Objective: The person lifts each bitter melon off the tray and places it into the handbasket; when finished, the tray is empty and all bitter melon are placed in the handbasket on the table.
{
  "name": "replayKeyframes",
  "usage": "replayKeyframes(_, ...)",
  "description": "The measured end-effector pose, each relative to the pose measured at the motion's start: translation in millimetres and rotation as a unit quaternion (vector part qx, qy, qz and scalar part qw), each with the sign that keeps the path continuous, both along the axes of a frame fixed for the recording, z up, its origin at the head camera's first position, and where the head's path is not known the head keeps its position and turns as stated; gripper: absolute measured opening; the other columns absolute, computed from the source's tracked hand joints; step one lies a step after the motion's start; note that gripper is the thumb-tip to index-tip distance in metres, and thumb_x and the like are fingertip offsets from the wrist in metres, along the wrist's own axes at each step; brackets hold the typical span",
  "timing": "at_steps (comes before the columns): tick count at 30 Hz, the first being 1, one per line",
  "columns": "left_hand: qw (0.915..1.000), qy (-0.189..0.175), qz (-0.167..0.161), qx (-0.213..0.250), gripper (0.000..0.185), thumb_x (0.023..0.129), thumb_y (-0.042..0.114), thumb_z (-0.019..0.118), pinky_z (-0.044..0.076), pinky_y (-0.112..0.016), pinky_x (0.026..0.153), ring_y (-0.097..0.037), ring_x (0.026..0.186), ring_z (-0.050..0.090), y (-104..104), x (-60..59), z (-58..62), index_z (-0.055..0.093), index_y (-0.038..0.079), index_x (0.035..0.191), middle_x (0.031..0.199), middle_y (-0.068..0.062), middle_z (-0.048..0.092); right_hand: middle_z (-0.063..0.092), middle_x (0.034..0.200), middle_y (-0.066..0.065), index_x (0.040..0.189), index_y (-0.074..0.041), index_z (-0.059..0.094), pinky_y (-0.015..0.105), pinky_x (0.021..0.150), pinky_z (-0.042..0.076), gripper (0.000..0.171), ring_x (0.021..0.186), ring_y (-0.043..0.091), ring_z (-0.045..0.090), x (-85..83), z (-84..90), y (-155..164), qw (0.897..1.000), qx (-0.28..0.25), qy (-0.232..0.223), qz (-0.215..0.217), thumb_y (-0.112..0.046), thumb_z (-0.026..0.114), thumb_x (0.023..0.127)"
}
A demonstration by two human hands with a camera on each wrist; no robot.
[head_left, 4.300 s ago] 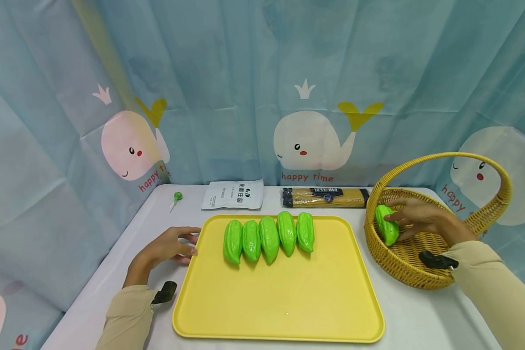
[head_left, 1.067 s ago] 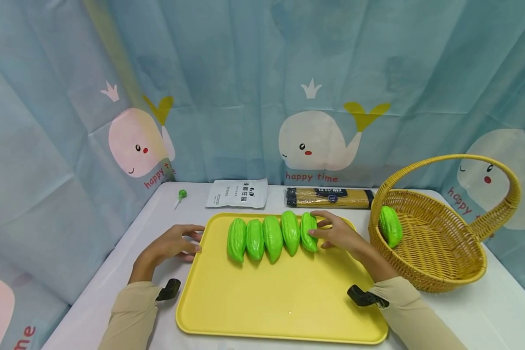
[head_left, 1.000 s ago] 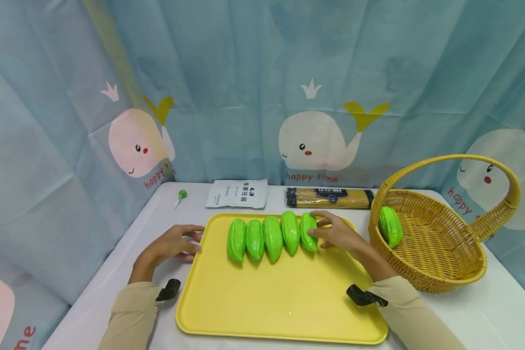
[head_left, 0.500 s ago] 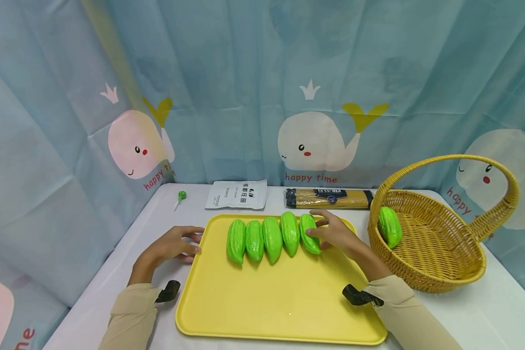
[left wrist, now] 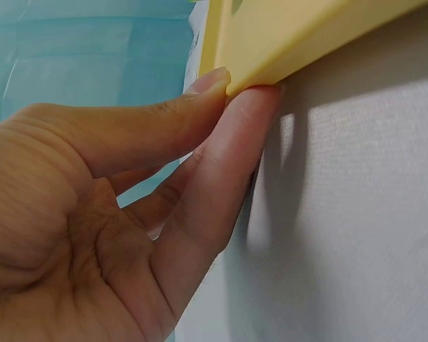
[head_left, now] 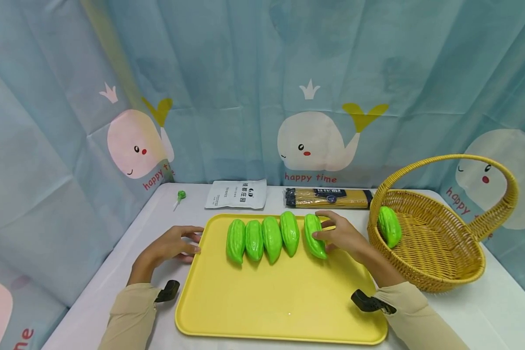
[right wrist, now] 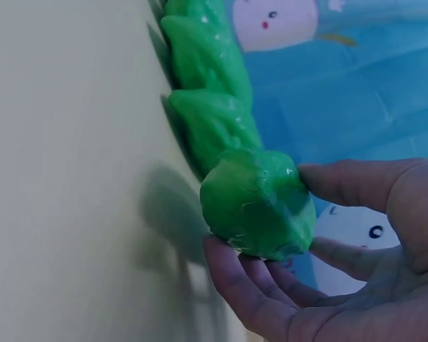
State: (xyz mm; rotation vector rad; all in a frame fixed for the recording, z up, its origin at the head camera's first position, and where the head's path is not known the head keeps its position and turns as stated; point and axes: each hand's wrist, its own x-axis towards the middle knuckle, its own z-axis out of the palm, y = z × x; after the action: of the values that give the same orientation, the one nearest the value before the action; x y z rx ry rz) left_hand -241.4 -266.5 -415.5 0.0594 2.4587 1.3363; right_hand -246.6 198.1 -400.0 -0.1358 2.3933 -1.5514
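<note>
The green gourd [head_left: 315,236] at the right end of the row lies a little apart from the four gourds [head_left: 262,238] lined up side by side on the yellow tray [head_left: 288,311], and the right hand [head_left: 343,236] has thumb and fingers curled round it; the right wrist view shows it gripped from the side and clear of its neighbours, which probably leaves room for the fingers. The left hand [head_left: 168,245] holds nothing; its thumb and fingers press the tray's left rim, apparently to steady it on the bench [head_left: 442,316]. A sixth gourd [head_left: 389,226] leans against the inner wall of the wicker basket [head_left: 442,272] to the right.
</note>
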Motion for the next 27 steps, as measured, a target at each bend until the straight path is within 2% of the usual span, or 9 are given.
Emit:
replayKeyframes(7, 1.0, -0.004, -0.003, 0.006, 0.069, 0.093, 0.004, 0.077, 0.065, -0.032, 0.073, -0.018, 0.083, 0.069, 0.6, 0.8, 1.1, 0.049, -0.001, 0.155, 0.135, -0.022, 0.06, 0.041, 0.154, 0.03, 0.166, -0.015, 0.034, 0.044, 0.082, 0.063, 0.079, 0.119, 0.036, 0.064, 14.6, 13.4, 15.2, 1.0, -0.015, 0.004, 0.008, -0.023, 0.076, 0.099)
replayKeyframes(13, 1.0, -0.006, -0.003, 0.007, 0.069, 0.093, 0.003, 0.077, 0.065, -0.032, 0.074, -0.018, 0.083, 0.069, 0.8, 0.9, 1.8, 0.048, -0.002, 0.156, 0.135, -0.022, 0.06, 0.041, 0.155, 0.03, 0.166, -0.015, 0.033, 0.045, 0.085, 0.063, 0.083, 0.133, 0.046, 0.056, 32.0, 28.8, 27.5, 1.0, 0.001, 0.027, 0.008, -0.028, 0.078, 0.098)
replayKeyframes(18, 0.9999, -0.006, -0.004, 0.011, 0.069, 0.093, 0.004, 0.077, 0.065, -0.033, 0.074, -0.019, 0.084, 0.069, -0.1, 0.9, 2.0, 0.048, -0.002, 0.156, 0.136, -0.023, 0.06, 0.04, 0.158, 0.028, 0.166, -0.019, 0.033, 0.045, 0.087, 0.063, 0.084, 0.139, 0.049, 0.05, 47.2, 41.4, 41.8, 0.999, 0.013, 0.046, 0.004, -0.034, 0.079, 0.097)
replayKeyframes(24, 0.9999, -0.009, -0.004, 0.013, 0.07, 0.093, 0.006, 0.078, 0.065, -0.032, 0.074, -0.018, 0.084, 0.068, -0.8, 0.3, 0.6, 0.047, -0.002, 0.156, 0.137, -0.023, 0.059, 0.04, 0.156, 0.028, 0.165, -0.018, 0.034, 0.044, 0.086, 0.062, 0.081, 0.135, 0.048, 0.052, 63.7, 56.6, 61.5, 0.997, 0.005, 0.07, -0.009, -0.029, 0.077, 0.098)
replayKeyframes(27, 0.9998, -0.009, -0.005, 0.015, 0.07, 0.093, 0.005, 0.078, 0.065, -0.032, 0.074, -0.018, 0.083, 0.068, -1.0, -0.3, 0.5, 0.047, -0.002, 0.156, 0.137, -0.023, 0.059, 0.04, 0.156, 0.029, 0.166, -0.016, 0.033, 0.041, 0.085, 0.062, 0.08, 0.134, 0.048, 0.051, 71.5, 62.4, 72.7, 0.996, 0.021, 0.089, -0.013, -0.028, 0.076, 0.1)
